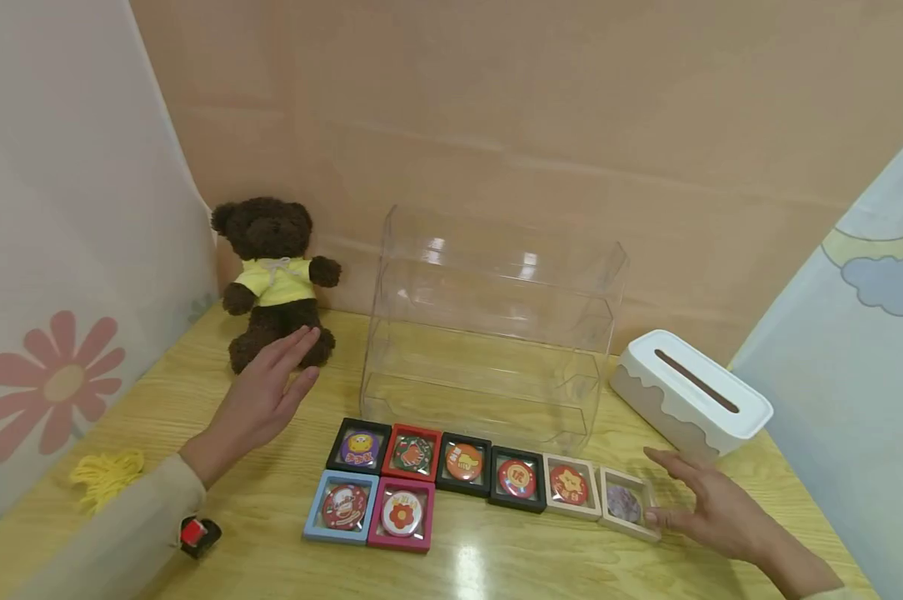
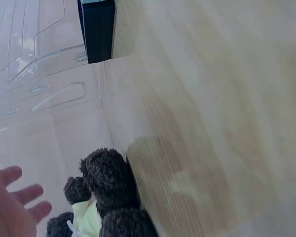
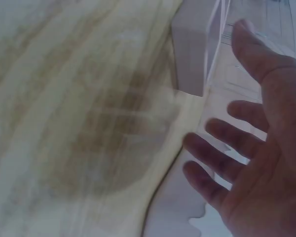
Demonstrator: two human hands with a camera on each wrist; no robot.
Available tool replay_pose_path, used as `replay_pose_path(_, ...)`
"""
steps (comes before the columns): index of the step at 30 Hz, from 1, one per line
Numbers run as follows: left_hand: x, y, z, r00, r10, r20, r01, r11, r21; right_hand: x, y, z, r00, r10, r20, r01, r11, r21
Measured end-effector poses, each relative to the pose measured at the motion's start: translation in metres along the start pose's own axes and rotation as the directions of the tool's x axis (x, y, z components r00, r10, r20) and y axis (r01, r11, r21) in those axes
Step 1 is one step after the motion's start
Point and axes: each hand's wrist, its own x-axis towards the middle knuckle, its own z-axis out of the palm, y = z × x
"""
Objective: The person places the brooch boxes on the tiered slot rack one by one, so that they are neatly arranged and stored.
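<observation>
My left hand (image 1: pixel 260 396) hovers over the table in front of a brown teddy bear (image 1: pixel 277 283) in a yellow shirt. Its fingers are extended and nothing is in them. On the right, my right hand (image 1: pixel 710 504) is beside a cream display frame (image 1: pixel 626 502) with a greyish-purple round piece inside. The thumb lies close to that frame's right edge; I cannot tell whether they touch. A row of several framed round badges runs leftward, including a black frame (image 1: pixel 517 479) and a red frame (image 1: pixel 412 452). Below its left end are a blue frame (image 1: pixel 341 507) and a magenta frame (image 1: pixel 402 515).
Behind the row stands a clear tiered acrylic rack (image 1: pixel 489 333). A white tissue box (image 1: pixel 691 392) sits at the back right. Yellow yarn (image 1: pixel 107 477) lies at the left, and a small black object with a red part (image 1: pixel 199 536) shows by the left sleeve.
</observation>
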Motion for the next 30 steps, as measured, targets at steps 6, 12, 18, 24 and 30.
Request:
replay_pose_path(6, 0.022, 0.001, 0.017, 0.998, -0.003, 0.058, 0.01, 0.992, -0.126, -0.008, 0.008, 0.008, 0.994, -0.02, 0.107, 0.009, 0.994, 0.108)
replay_pose_path(12, 0.042, 0.003, 0.026, 0.999, 0.047, -0.009, -0.048, 0.973, -0.226, -0.01, 0.011, 0.009, 0.991, -0.049, 0.128, 0.017, 0.97, 0.243)
replay_pose_path(18, 0.054, 0.005, 0.036, 0.991, 0.071, -0.109, -0.099, 0.957, -0.273, -0.009, 0.008, 0.008, 0.994, 0.007, 0.109, -0.038, 0.958, 0.284)
replay_pose_path(24, 0.061, 0.007, 0.042, 0.972, 0.084, -0.221, -0.145, 0.951, -0.274, -0.006, 0.009, 0.013, 1.0, 0.013, -0.029, -0.003, 0.944, 0.329)
replay_pose_path(30, 0.064, 0.013, 0.046, 0.945, 0.058, -0.322, -0.171, 0.927, -0.333, -0.007, 0.011, 0.016, 0.981, 0.063, -0.182, 0.011, 0.924, 0.381)
